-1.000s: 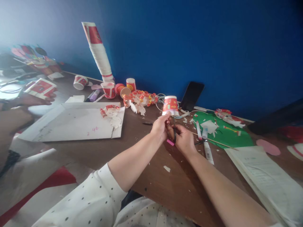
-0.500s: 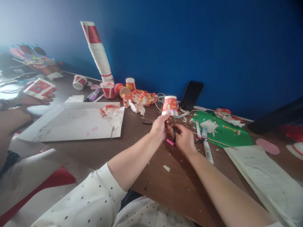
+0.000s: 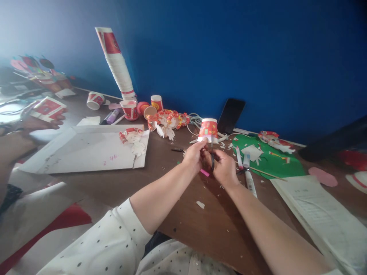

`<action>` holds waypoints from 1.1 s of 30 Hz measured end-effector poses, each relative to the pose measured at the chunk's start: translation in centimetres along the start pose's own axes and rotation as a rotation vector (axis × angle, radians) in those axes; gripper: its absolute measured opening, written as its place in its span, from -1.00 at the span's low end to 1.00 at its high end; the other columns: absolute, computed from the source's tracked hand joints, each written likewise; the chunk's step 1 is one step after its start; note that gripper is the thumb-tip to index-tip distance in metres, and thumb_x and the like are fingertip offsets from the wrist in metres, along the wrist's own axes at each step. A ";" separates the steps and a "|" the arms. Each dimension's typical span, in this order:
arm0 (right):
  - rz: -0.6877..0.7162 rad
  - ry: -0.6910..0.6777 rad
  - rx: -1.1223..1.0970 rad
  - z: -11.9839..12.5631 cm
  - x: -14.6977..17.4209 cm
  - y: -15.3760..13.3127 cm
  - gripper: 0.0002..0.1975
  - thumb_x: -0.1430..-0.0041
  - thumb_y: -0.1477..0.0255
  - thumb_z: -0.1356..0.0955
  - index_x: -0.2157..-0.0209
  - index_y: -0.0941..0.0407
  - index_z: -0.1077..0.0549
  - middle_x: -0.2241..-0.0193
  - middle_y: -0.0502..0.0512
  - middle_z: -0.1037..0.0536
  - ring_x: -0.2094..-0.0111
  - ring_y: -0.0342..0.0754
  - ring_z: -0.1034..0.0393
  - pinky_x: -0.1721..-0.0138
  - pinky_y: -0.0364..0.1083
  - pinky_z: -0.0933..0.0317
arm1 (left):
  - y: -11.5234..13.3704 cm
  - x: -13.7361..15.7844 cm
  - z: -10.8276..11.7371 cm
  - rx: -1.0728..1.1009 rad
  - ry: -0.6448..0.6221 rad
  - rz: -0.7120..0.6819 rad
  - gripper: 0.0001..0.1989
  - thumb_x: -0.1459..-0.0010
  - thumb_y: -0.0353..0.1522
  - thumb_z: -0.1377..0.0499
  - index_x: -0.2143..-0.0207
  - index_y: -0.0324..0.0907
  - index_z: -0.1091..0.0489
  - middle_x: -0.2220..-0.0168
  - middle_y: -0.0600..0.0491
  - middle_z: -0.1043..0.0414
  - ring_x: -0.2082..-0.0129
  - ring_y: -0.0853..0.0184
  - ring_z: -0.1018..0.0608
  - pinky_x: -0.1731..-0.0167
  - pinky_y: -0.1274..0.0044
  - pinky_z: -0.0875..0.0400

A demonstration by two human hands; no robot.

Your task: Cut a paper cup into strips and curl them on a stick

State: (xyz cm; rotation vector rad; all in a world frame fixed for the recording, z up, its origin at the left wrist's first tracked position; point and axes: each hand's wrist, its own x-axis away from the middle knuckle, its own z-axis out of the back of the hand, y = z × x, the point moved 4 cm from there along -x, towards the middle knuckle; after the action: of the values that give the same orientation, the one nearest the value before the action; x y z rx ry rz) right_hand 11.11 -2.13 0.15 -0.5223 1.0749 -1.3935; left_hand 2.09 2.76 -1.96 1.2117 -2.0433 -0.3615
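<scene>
A red and white paper cup [image 3: 208, 129] is held upside down by its rim in my left hand [image 3: 195, 154], thumb on the near side. My right hand [image 3: 225, 168] is closed around a pair of scissors [image 3: 212, 154]. The blades point up and lie against the cup's printed side. Close below both hands, a small pink strip [image 3: 204, 172] rests on the table. Paper scraps [image 3: 200, 204] are scattered around. My fingers partly hide the scissors' handles and the cup's lower edge.
A leaning stack of paper cups [image 3: 119, 70] stands at the back left. A white board [image 3: 77, 147] carries a paper figure. A black phone [image 3: 231, 114] leans on the wall. Markers, a green sheet [image 3: 275, 168] and papers [image 3: 318, 214] lie right. Another person's hand [image 3: 48, 121] holds a cup piece at left.
The scissor blades now reach higher up the cup's side. The cup has shifted slightly right and down in view, and the background has shifted slightly left with the camera.
</scene>
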 end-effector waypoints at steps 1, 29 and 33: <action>0.000 0.004 -0.004 0.0 0.0 0.0 -0.69 -0.06 0.20 -0.38 0.31 0.16 -0.56 0.55 0.05 -0.53 0.52 -0.08 -0.36 0.47 -0.15 -0.21 | -0.1 0.0 0.0 -0.005 -0.012 0.006 -0.69 -0.08 -0.28 -0.21 0.63 -0.22 -0.25 0.74 0.16 -0.20 0.78 0.51 -0.27 0.72 0.64 -0.17; -0.149 0.071 -0.265 0.3 -0.5 0.1 -0.63 0.05 0.08 -0.41 0.45 0.14 -0.51 0.65 0.00 -0.44 0.62 -0.13 -0.26 0.57 -0.14 -0.17 | -1.2 -0.2 -0.2 -0.066 -0.094 -0.100 -0.76 0.02 -0.25 -0.27 0.50 -0.19 -0.29 0.66 0.16 -0.27 0.77 0.49 -0.26 0.78 0.61 -0.06; -0.172 0.077 -0.291 0.3 -0.4 -0.1 -0.65 0.04 0.10 -0.41 0.48 0.12 -0.49 0.69 -0.03 -0.39 0.63 -0.13 -0.26 0.58 -0.14 -0.16 | -1.3 -0.3 -0.1 -0.077 -0.095 -0.112 -0.74 0.05 -0.23 -0.28 0.50 -0.19 -0.29 0.67 0.18 -0.23 0.77 0.50 -0.24 0.78 0.61 -0.03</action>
State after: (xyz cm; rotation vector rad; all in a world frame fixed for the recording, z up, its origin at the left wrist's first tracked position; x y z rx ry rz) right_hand 11.35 -1.89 0.46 -0.7927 1.3312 -1.4224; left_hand 3.06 2.36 -2.73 1.2865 -2.0267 -0.5564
